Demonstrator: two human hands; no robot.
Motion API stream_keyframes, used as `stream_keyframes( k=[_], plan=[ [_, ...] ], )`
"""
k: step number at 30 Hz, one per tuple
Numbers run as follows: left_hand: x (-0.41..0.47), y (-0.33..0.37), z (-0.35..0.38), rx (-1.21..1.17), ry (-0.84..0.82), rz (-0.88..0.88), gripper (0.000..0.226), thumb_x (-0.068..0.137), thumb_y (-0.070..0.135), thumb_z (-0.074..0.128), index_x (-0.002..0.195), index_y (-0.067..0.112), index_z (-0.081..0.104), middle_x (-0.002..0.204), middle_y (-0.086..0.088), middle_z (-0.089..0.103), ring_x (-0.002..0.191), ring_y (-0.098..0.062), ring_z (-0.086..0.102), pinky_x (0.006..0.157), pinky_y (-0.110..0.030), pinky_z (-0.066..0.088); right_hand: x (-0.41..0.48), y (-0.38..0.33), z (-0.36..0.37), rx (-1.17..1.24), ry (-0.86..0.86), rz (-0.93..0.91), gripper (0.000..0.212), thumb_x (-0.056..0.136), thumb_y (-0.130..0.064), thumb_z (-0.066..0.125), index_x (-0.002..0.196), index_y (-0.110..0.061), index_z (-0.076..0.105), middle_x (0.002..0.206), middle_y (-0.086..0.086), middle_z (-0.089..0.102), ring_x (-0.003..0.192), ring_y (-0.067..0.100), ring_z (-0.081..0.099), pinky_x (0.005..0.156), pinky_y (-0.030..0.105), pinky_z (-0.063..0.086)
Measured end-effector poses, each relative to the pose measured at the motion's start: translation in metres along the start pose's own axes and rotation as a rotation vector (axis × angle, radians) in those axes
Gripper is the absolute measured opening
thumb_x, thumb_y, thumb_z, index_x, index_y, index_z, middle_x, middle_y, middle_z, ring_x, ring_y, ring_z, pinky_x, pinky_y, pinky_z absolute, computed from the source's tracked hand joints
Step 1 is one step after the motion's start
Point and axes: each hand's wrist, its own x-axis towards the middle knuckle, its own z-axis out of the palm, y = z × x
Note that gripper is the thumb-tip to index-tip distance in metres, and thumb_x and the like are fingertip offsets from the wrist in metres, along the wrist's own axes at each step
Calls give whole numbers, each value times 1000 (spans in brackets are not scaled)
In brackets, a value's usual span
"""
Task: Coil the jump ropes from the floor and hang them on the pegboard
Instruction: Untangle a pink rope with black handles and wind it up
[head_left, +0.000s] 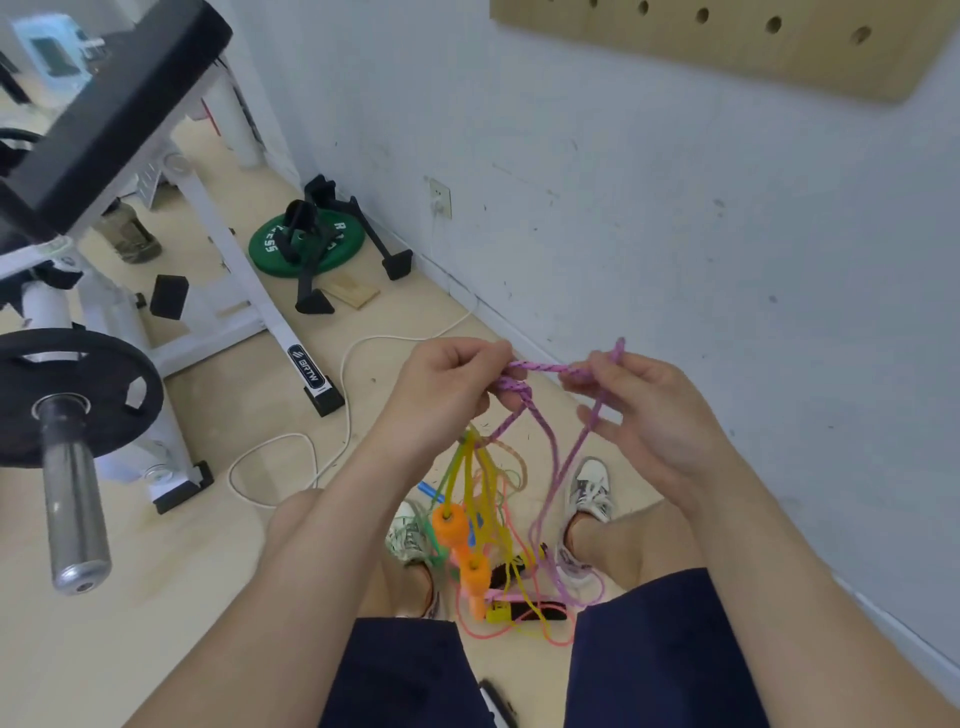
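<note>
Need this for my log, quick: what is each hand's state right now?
Left hand: grips the purple rope.
Right hand: pinches the same purple rope.

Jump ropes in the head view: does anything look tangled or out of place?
Yes. The purple rope gripped by the left hand and right hand looks snarled with yellow ropes dangling below, orange handles among them; no neat coil.
</note>
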Motion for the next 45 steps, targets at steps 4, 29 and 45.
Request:
stream_keyframes(
  k=[4, 29, 45],
  plan=[
    [1, 0, 2, 55, 5, -50, 34, 102, 24, 46, 75, 6, 57, 60, -11, 59, 42, -7, 37, 42, -16, 28, 2, -12, -15, -44, 128, 66, 27, 100, -24, 53, 77, -10, 58, 78, 3, 69, 80, 18, 69, 76, 32, 47],
    [5, 5, 5, -265, 67, -133, 15, 95, 0, 53, 104, 5, 63, 63, -13, 64, 45, -14, 60, 41, -19, 48, -10, -4, 28, -679, -103, -364, 18, 94, -6, 60, 85, -22, 59, 77, -5, 64, 74, 10, 61, 76, 35, 52],
    [1, 35, -14, 705, 0, 82, 36, 79, 35, 76, 109, 38, 57, 75, 7, 68, 60, -4, 59, 57, -25, 47, 6, -22, 3, 236, -78, 56, 23, 95, -1, 49, 78, -16, 51, 62, 1, 51, 55, 12, 46, 48, 18, 33]
  ],
)
